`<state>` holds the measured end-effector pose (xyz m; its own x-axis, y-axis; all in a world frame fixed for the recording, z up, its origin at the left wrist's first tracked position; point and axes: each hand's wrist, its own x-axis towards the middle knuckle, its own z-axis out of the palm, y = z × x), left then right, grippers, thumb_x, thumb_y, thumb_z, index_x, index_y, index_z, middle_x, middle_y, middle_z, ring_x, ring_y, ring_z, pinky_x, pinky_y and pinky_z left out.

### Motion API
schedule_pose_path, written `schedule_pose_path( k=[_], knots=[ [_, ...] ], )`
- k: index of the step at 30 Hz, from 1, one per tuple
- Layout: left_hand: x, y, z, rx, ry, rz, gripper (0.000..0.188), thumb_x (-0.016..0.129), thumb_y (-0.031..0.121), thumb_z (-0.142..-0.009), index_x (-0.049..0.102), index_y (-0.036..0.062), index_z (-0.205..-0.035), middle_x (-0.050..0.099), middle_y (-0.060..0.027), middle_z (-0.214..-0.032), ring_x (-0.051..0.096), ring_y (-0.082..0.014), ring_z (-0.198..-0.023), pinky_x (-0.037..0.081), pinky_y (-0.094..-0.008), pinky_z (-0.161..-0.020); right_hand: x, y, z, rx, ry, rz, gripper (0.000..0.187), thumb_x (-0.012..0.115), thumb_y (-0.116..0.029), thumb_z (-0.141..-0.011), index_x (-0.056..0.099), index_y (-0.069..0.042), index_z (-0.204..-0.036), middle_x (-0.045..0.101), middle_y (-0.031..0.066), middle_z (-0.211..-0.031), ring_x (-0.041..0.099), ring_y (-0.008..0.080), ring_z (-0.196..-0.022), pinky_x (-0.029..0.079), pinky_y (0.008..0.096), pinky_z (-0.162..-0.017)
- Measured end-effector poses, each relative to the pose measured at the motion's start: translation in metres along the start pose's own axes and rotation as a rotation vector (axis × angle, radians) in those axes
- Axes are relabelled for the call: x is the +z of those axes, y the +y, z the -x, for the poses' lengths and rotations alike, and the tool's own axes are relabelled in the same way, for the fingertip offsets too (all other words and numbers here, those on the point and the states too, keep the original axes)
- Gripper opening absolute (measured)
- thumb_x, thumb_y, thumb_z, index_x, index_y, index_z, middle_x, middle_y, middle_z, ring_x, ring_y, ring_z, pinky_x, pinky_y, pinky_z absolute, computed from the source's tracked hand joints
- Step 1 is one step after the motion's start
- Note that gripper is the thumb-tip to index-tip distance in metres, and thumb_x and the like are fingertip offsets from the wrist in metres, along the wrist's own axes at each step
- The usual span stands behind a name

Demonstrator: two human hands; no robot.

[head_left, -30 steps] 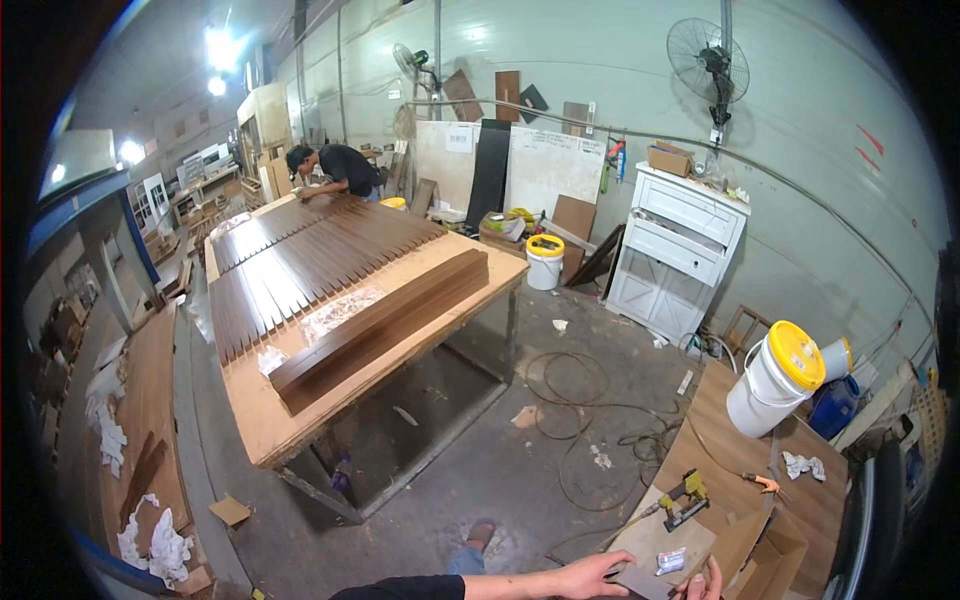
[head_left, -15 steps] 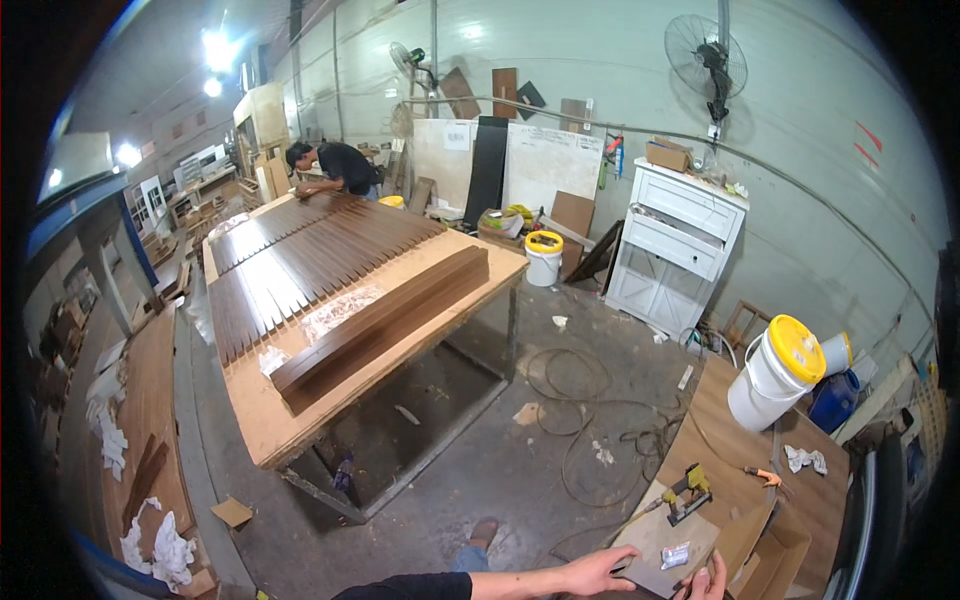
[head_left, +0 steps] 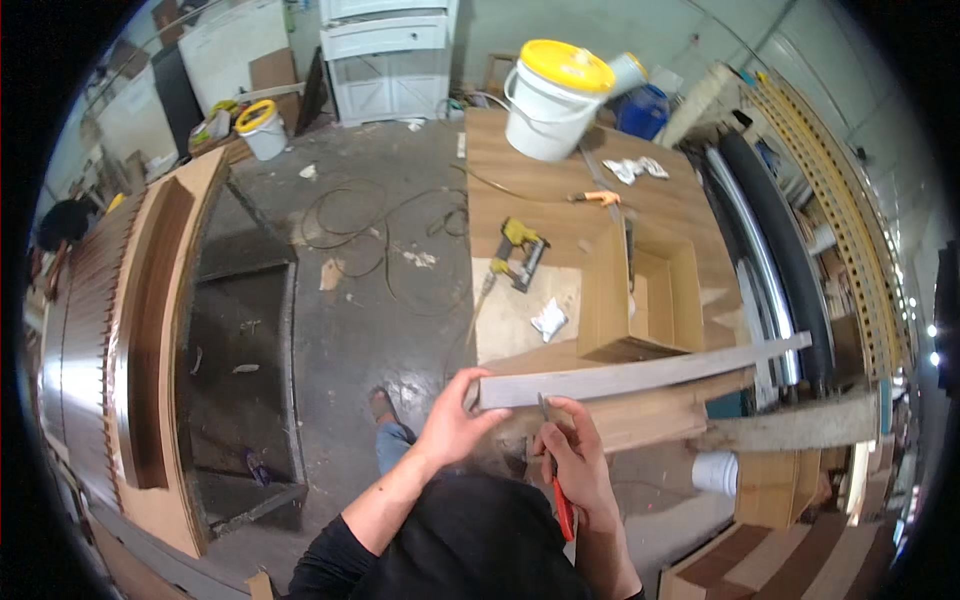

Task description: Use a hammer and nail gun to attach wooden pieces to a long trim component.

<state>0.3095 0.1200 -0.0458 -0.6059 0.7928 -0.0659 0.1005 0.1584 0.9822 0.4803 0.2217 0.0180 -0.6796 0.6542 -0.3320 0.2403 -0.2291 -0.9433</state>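
My left hand (head_left: 455, 420) is closed around the near-left end of a long pale grey strip (head_left: 620, 378), thumb and fingers on either side of it. The strip runs to the right past an open cardboard box (head_left: 650, 345). Below the strip's near edge, my right hand (head_left: 575, 455) is closed on a hand tool with a red handle (head_left: 563, 512). Its narrow grey tip points up at the strip; the fingers hide its middle, and I cannot tell whether it touches. A small white packet (head_left: 548, 320) and a yellow-and-black nail gun (head_left: 520, 252) lie beyond.
On the wood-topped table (head_left: 500, 150) stand a white bucket with a yellow lid (head_left: 560, 105) and an orange-handled air gun (head_left: 600, 198). A hose (head_left: 385, 235) coils on the floor. At left, another table (head_left: 190, 400) bears dark wood strips. Rolls and boards crowd the right.
The view has swung right and downward onto the near table. My left hand now grips the grey strip's end, and the red-handled tool now shows in my right hand.
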Motion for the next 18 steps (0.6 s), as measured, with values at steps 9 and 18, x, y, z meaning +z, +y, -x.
schedule_pose_path(
  k=[9, 18],
  knots=[
    [0.007, -0.002, 0.003, -0.033, -0.017, 0.043, 0.053, 0.081, 0.01, -0.081, 0.055, 0.0073, -0.127, 0.063, -0.0071, -0.114, 0.061, -0.0173, -0.105, 0.05, -0.0316, -0.09, 0.023, -0.003, -0.004, 0.014, -0.017, 0.079, 0.03, 0.055, -0.011, -0.102, 0.051, -0.003, -0.131, 0.063, 0.0079, -0.083, 0.051, 0.0079, -0.052, 0.042, 0.0225, -0.046],
    [0.01, -0.015, 0.003, -0.102, -0.014, 0.22, 0.055, 0.077, 0.005, -0.079, 0.055, 0.0076, -0.129, 0.064, -0.0095, -0.113, 0.062, -0.0193, -0.106, 0.051, -0.0335, -0.092, 0.041, -0.011, -0.024, 0.108, -0.048, 0.183, 0.029, 0.058, -0.014, -0.102, 0.055, -0.002, -0.128, 0.064, 0.0068, -0.081, 0.052, 0.0089, -0.05, 0.042, 0.0243, -0.044]
  ],
)
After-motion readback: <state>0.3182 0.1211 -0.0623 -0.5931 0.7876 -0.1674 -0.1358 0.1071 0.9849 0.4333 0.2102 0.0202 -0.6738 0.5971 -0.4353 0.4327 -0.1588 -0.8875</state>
